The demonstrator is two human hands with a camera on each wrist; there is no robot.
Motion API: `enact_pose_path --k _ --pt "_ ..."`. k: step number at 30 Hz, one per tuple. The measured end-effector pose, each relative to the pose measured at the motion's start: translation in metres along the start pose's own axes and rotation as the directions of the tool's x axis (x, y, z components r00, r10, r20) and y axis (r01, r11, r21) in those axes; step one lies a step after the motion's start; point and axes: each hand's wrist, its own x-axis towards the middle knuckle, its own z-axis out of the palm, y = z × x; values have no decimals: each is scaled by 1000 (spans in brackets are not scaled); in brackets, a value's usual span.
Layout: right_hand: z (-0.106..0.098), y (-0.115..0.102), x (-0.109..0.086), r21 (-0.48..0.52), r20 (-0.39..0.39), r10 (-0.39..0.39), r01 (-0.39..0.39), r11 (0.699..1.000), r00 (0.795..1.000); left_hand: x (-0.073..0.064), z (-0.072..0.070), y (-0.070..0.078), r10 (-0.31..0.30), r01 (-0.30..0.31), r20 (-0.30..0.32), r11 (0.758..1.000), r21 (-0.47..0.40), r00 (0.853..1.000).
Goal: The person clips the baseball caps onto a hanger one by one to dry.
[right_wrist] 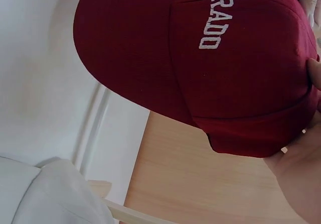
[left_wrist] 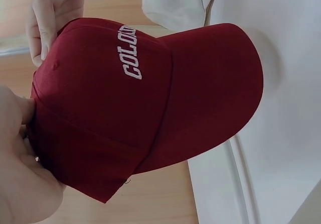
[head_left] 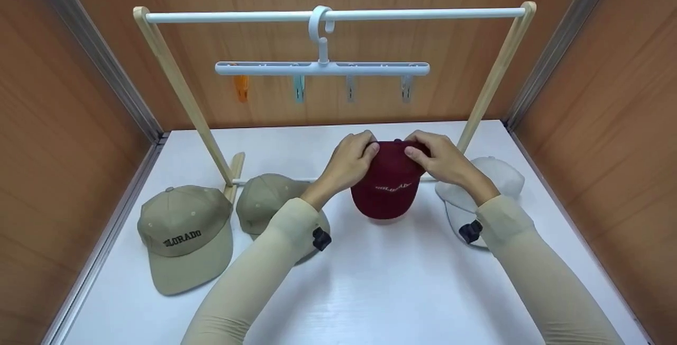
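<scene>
A dark red baseball cap (head_left: pixel 389 181) with white lettering hangs brim down between both hands, held up off the white table. My left hand (head_left: pixel 350 160) pinches the crown's upper left edge, thumb in front. On the upper right side my right hand (head_left: pixel 443 159) grips the crown the same way. Both wrist views show the cap close up, its brim (left_wrist: pixel 215 88) pointing away from the fingers. Fingers behind the crown are partly hidden. Above and behind the cap, a pale blue clip hanger (head_left: pixel 322 69) hangs from a rack's white bar (head_left: pixel 423 15).
A khaki cap (head_left: pixel 185 223) with dark lettering lies at the left. Beside it an olive cap (head_left: pixel 270 199) is partly covered by the left arm. Behind the right forearm lies a white cap (head_left: pixel 500 175). Wooden rack legs (head_left: pixel 182 91) and wood-grain walls (head_left: pixel 69 123) enclose the table.
</scene>
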Motion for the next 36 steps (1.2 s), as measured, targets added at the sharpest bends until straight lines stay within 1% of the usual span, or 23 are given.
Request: enact_pose_path --k 4,8,13,18,26,36 --pt "-3 -1 1 -16 1 -6 6 1000 1000 3 0 2 7 -7 -3 1000 7 1000" --pt "-5 -2 1 -27 4 12 -12 1000 1000 6 0 3 8 -8 4 1000 23 1000" --pt "-7 -4 2 -15 16 49 -49 999 999 10 -1 4 11 -11 9 999 39 1000" --pt "-10 -6 2 6 16 56 -56 998 998 13 -2 5 9 -10 23 999 42 1000" --pt "-13 -5 5 -23 -13 62 -62 998 998 20 -4 6 27 -29 25 997 65 999" --pt "-16 -4 8 -47 -44 78 -80 996 996 31 -10 9 53 -58 49 993 101 997"
